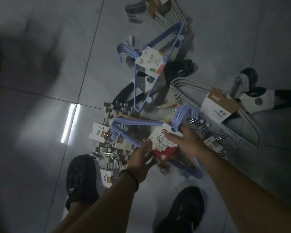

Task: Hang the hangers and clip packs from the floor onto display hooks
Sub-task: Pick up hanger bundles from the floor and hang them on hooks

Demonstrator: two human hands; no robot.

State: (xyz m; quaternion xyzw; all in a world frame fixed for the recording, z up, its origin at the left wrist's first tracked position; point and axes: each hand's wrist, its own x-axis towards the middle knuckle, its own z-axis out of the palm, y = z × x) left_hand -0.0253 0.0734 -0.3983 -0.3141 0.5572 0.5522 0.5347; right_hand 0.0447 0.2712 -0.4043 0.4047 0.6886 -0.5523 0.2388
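Observation:
A pile of hanger bundles and clip packs lies on the grey tiled floor. Both my hands reach down to a bundle of blue hangers [141, 122] with a white and red label marked 65. My left hand [139, 157] curls its fingers round the bundle's lower edge beside the label. My right hand [186, 140] lies over the label's upper end, by the blue hooks, with fingers fairly straight. Clip packs [99, 134] with white cards lie under and left of the bundle. A second blue hanger bundle [151, 63] lies farther off, and a grey hanger bundle [220, 105] lies to the right.
My two dark shoes [81, 180] [183, 211] stand on the tiles just before the pile. More grey hangers with a brown label [160, 9] lie at the top. Black hangers [180, 68] sit behind the blue ones. A bright light reflection [69, 123] shows on the floor at left.

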